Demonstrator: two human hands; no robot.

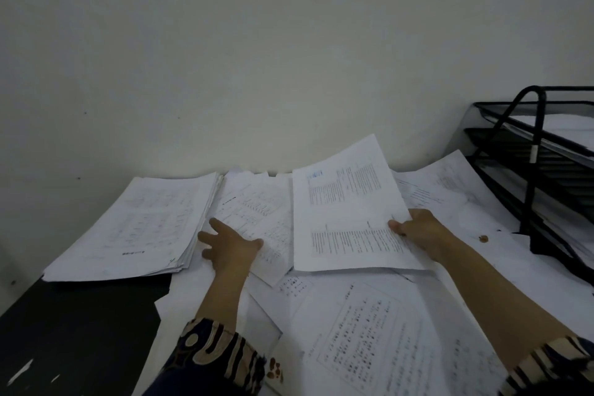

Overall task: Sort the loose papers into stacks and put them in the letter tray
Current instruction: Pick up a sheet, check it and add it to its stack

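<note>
My right hand point(418, 230) pinches the right edge of a printed sheet point(347, 206) and holds it tilted above the loose papers point(369, 341) that cover the desk. My left hand point(229, 247) lies with spread fingers on another printed sheet point(257, 219) in the middle, its thumb over the sheet's edge. A thick squared stack of papers point(138, 225) lies at the left. The black mesh letter tray point(546, 170) stands at the right edge with white sheets in its top tier.
The dark desk surface point(70, 331) shows bare at the lower left. A pale wall point(257, 58) rises right behind the desk. A small brown object point(482, 238) lies on the papers near the tray's foot.
</note>
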